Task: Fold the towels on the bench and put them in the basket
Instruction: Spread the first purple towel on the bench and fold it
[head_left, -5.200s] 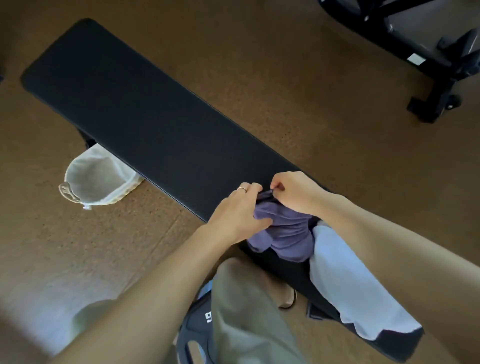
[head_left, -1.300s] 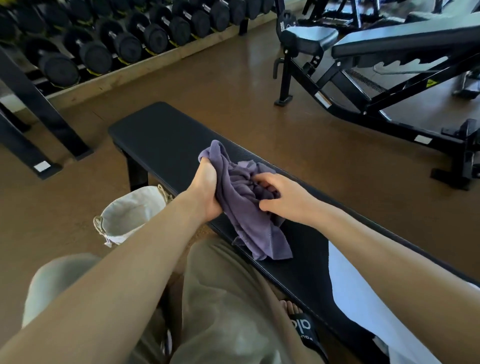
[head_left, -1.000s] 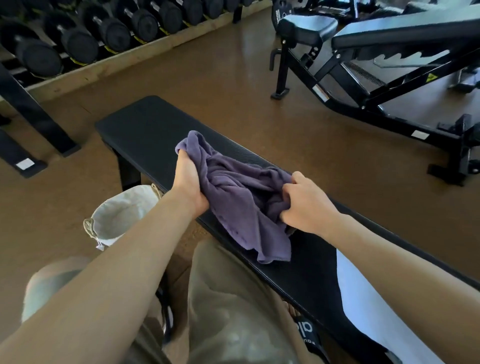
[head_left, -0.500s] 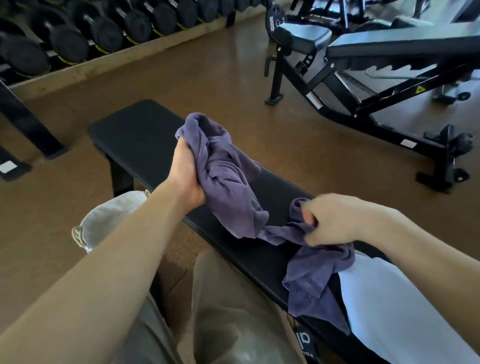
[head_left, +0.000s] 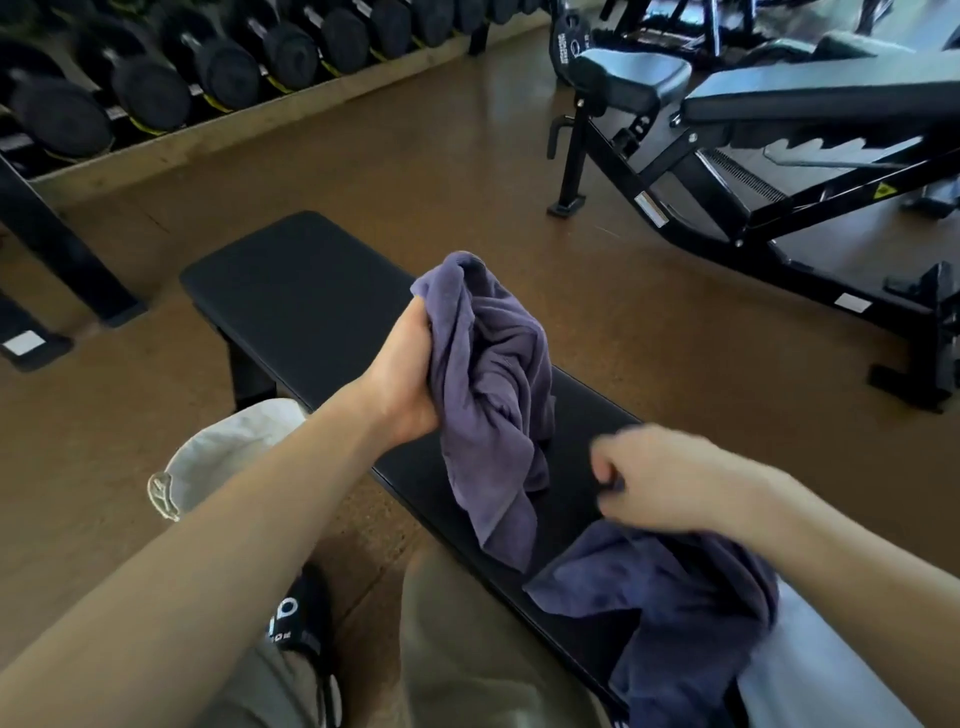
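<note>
Purple towel (head_left: 488, 395), black bench (head_left: 311, 291), off-white basket (head_left: 223, 457), brown floor (head_left: 415, 171)

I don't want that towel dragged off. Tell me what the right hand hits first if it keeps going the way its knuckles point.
Probably the hanging purple towel that the left hand grips: the right hand points left along the bench, and that fold hangs nearest. Depth is unclear and the hand is blurred, so it might pass in front.

The hands now pull apart: the left hand (head_left: 402, 376) lifts one towel (head_left: 488, 395) end, the right hand (head_left: 670, 483) drags the other end down.
</note>
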